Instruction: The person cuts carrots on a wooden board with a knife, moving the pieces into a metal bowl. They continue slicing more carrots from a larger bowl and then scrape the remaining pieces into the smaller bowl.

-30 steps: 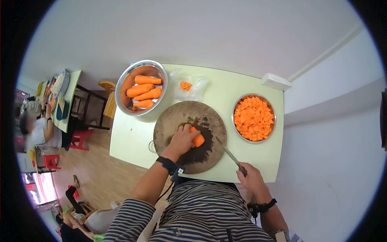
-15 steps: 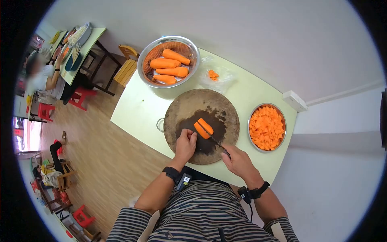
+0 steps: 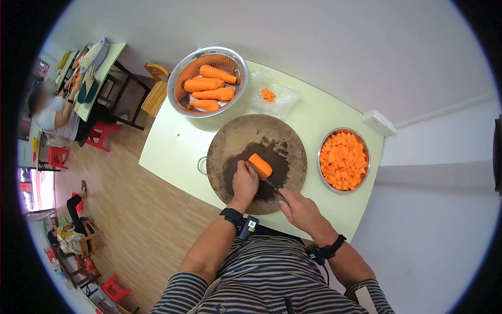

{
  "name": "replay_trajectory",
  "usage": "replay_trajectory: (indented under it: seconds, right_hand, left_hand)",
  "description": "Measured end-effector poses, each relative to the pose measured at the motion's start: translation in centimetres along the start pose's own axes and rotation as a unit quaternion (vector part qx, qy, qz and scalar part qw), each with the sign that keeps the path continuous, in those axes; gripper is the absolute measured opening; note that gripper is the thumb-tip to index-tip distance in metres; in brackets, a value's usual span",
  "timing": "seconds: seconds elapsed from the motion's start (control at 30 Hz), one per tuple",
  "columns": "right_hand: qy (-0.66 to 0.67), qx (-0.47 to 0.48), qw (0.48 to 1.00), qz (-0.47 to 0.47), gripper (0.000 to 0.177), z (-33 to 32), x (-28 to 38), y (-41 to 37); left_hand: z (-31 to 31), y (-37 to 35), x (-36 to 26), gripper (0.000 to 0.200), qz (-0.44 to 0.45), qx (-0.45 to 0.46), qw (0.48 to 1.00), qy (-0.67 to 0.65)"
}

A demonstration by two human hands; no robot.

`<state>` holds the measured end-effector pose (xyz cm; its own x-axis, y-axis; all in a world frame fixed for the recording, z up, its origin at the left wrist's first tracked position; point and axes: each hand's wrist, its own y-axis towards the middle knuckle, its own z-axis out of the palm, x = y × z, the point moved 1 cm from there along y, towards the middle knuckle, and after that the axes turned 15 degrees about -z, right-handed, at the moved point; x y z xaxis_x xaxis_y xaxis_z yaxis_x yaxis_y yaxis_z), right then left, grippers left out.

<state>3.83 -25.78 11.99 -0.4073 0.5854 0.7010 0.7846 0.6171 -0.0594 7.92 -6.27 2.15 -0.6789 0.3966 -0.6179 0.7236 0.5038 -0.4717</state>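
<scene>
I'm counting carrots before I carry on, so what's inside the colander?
Four whole carrots show inside the colander, lying roughly side by side. What's directly beneath them is covered, so I can't tell whether anything else lies there.

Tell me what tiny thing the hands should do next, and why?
I'd probably ease the left hand back a little before the knife moves: the right hand holds it right beside the carrot piece, and the left fingertips look very close to it.
</scene>
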Motion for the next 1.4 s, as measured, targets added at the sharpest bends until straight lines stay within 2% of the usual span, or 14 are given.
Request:
replay_trajectory:
  seconds: [0.03, 0.17, 0.23, 0.37, 0.43, 0.53, 0.67, 0.83, 1.07, 1.17, 1.23, 1.4]
  right_hand:
    - [0.0, -0.022, 0.999, -0.027, 0.034, 0.2, -0.2, -0.1]
    - [0.001, -0.023, 1.0, -0.02, 0.034, -0.2, -0.2, 0.1]
    - [0.013, 0.021, 1.0, 0.008, 0.038, -0.8, 0.1, 0.3]
    - [0.016, 0.045, 0.999, 0.02, 0.037, -1.2, 0.2, 0.9]
    - [0.003, 0.079, 0.996, 0.039, 0.025, -1.3, 0.5, 1.5]
    - [0.013, 0.128, 0.989, 0.076, 0.033, -1.9, 0.8, 2.6]
    - [-0.011, 0.172, 0.981, 0.087, 0.031, -3.2, 1.8, 4.2]
    - [-0.019, 0.183, 0.978, 0.102, 0.023, -2.9, 2.7, 5.4]
    - [-0.01, 0.188, 0.977, 0.097, 0.024, -1.9, 1.6, 6.7]
    - [-0.016, 0.168, 0.984, 0.053, 0.023, 1.0, -1.2, 6.4]
    - [-0.014, 0.081, 0.997, 0.013, 0.025, 2.4, -2.5, 5.5]
    - [-0.01, 0.104, 0.994, 0.044, 0.025, 2.0, -1.8, 6.2]
  left_hand:
    - [0.1, 0.1, 0.0, 0.021, 0.002, -0.005, 1.0, 0.017]
    - [0.3, 0.1, -0.1, 0.022, 0.003, -0.015, 0.999, 0.049]
    - [0.2, 0.2, -0.3, 0.022, 0.002, -0.005, 0.998, 0.056]
    - [-0.1, 0.1, -0.6, 0.024, 0.003, 0.009, 0.997, 0.075]
    - [0.1, 0.0, -0.7, 0.025, -0.006, 0.005, 0.997, 0.076]
    - [0.1, -0.2, -0.9, 0.027, -0.017, 0.002, 0.997, 0.074]
    - [-0.2, -0.3, -1.4, 0.026, -0.034, 0.025, 0.996, 0.075]
    - [-0.8, -0.4, -1.5, 0.026, -0.037, 0.055, 0.994, 0.086]
    - [-1.1, -0.4, -1.8, 0.027, -0.036, 0.083, 0.991, 0.1]
    - [-0.4, 0.1, -1.1, 0.027, -0.027, 0.069, 0.994, 0.082]
    - [-0.4, 0.0, -0.9, 0.028, -0.024, 0.071, 0.994, 0.083]
    - [-0.1, 0.5, -1.2, 0.029, 0.004, 0.057, 0.995, 0.085]
